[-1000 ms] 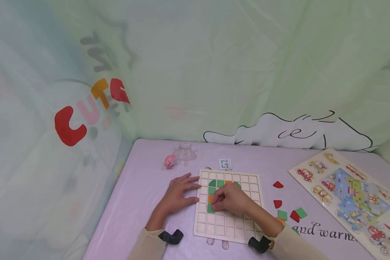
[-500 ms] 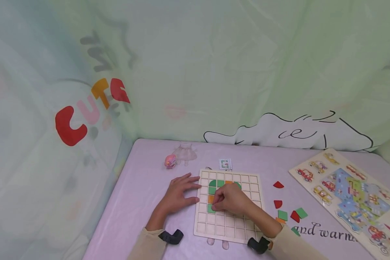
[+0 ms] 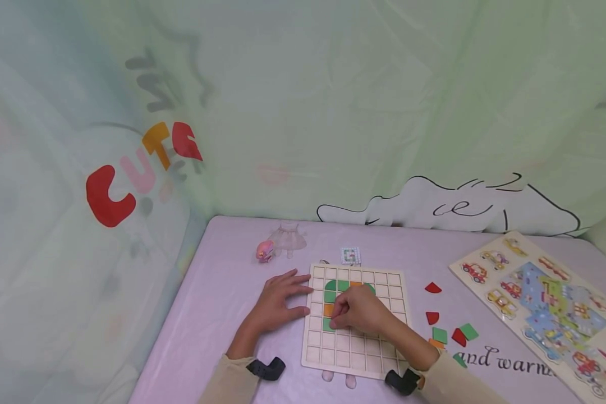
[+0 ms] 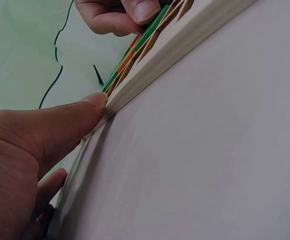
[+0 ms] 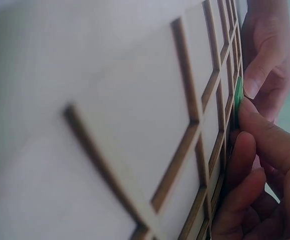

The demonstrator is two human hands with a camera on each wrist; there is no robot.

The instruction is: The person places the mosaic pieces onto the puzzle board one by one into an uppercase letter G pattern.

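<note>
A pale wooden grid board [image 3: 343,359] lies on the table, with several green and orange tiles set in its upper left squares. My right hand [image 3: 361,310] is over the board, fingers curled, thumb and fingertips on a green square tile [image 3: 326,324] in the left part of the grid. The right wrist view shows the thumb against that green tile [image 5: 238,96]. At the board's left side my left hand [image 3: 278,303] has its fingers spread and touches the edge. In the left wrist view its thumb [image 4: 92,102] rests on the board's rim. Part of the tile pattern is hidden under my right hand.
Loose red quarter-round tiles [image 3: 432,288] and green square tiles [image 3: 439,335] lie right of the board. A vehicle puzzle board [image 3: 490,280] is at the far right. Behind the grid board are a small pattern card [image 3: 350,256] and a pink figurine [image 3: 265,251].
Almost nothing differs. My right hand stays on the green tile with at most a tiny shift, and my left hand holds its place at the board's edge.
</note>
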